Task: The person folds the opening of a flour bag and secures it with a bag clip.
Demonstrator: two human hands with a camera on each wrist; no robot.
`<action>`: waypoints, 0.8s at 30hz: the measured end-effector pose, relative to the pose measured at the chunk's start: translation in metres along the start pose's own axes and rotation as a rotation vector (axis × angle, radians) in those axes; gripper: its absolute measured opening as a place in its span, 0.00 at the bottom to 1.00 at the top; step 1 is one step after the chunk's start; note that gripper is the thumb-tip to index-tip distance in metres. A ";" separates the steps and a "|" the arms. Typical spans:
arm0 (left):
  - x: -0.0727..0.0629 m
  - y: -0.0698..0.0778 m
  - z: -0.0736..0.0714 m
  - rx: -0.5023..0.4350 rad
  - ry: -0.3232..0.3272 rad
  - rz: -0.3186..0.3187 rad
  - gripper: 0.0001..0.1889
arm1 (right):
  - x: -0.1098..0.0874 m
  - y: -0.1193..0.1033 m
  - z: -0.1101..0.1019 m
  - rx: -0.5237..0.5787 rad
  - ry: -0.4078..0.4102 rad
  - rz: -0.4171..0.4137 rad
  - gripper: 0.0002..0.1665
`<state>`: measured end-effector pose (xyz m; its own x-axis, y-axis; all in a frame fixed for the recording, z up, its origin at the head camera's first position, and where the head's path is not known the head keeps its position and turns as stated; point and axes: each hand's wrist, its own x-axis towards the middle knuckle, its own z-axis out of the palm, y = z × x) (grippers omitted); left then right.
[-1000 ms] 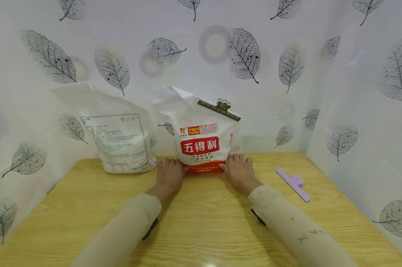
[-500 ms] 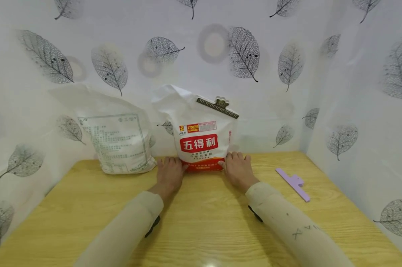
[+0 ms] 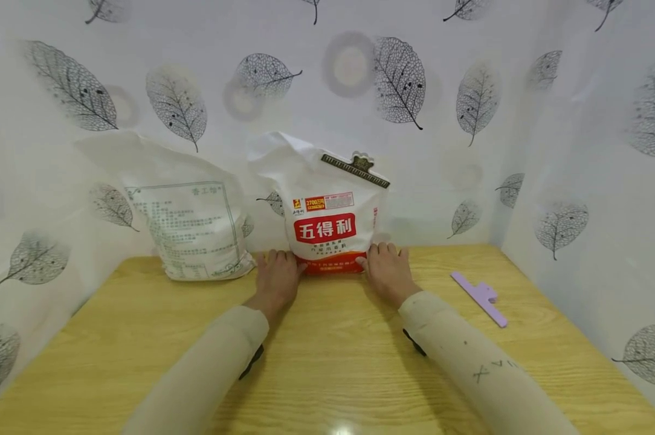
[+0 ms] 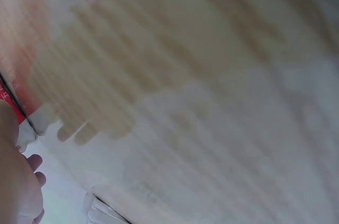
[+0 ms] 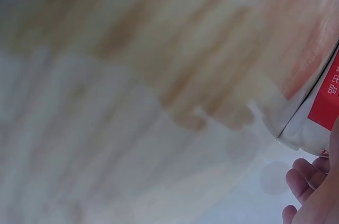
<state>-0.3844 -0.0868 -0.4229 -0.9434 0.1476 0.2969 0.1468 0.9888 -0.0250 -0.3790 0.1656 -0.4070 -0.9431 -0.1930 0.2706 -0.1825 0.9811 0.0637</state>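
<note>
A white and red flour bag [image 3: 324, 228] stands upright near the back of the table, its top slanted. A dark ruler-like bag clip [image 3: 356, 171] sits across the top's right part. My left hand [image 3: 277, 281] holds the bag's lower left corner, thumb on the front and fingers along the side. At the lower right corner my right hand [image 3: 388, 275] holds it in the same way. Both wrist views mostly show the glossy tabletop [image 4: 228, 144] with reflections; part of the right fingers [image 5: 304, 176] shows beside the bag's corner. The bag's back is hidden.
To the left stands a second white bag [image 3: 188, 232] with green print, its top unclipped. A lilac bag clip [image 3: 480, 298] lies on the wooden table [image 3: 327, 362] to the right. A leaf-patterned sheet [image 3: 442, 151] hangs behind and along the sides.
The flour bag has slid slightly back toward the wall, with both hands staying at its lower corners. The view has shifted a little. The other bag and lilac clip stay put.
</note>
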 end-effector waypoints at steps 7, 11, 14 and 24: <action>-0.001 -0.001 -0.004 -0.008 0.021 -0.004 0.26 | 0.000 -0.002 -0.007 0.001 -0.002 0.001 0.34; -0.002 -0.001 -0.007 -0.013 0.011 -0.001 0.27 | -0.002 -0.003 -0.009 0.025 -0.014 0.016 0.32; -0.005 0.001 -0.009 -0.019 -0.030 0.000 0.30 | -0.006 -0.002 -0.009 0.060 -0.057 0.056 0.33; -0.019 0.004 -0.020 -0.110 -0.102 -0.016 0.37 | -0.016 -0.007 -0.010 0.139 -0.044 0.074 0.38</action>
<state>-0.3603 -0.0862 -0.4099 -0.9705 0.1384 0.1973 0.1576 0.9838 0.0852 -0.3595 0.1615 -0.4022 -0.9662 -0.1226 0.2268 -0.1459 0.9853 -0.0888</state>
